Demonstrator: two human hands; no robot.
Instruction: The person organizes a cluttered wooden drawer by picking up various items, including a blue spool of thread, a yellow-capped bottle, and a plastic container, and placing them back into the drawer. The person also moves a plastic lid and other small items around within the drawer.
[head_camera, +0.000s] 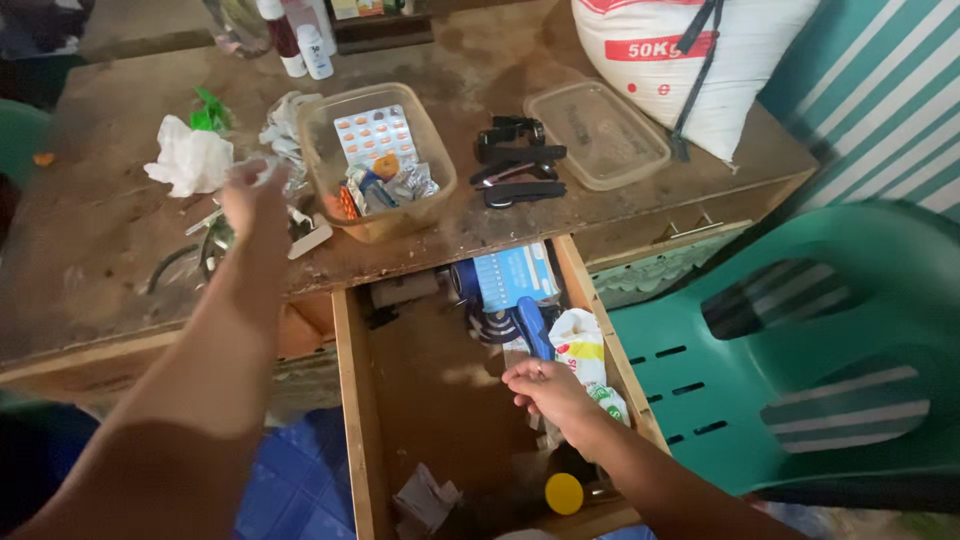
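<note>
Your left hand (255, 195) reaches up into the upper left of the frame, over the worn wooden desk (90, 260), fingers pinched on a small pale scrap (262, 172) — too blurred to say what it is. Just left of it lies a crumpled white tissue (188, 160); just right, at upper centre, sits an open clear plastic tub (378, 160) holding an orange blister pack and foil sachets. Further right on the desk lie black hair clips (515, 165), then the tub's flat lid (598, 133), with a large white sack (690, 60) behind it at the top right.

Your right hand (545, 388) is low at centre right, down inside the open wooden drawer (355, 420), fingers curled loosely; whether they grip anything, you cannot tell. It touches a white printed plastic bag (580, 345) against the drawer's right wall — just below a blue box (515, 278). A yellow cap (564, 493) shows at the drawer's near end. A green plastic chair (800, 400) fills the right side.
</note>
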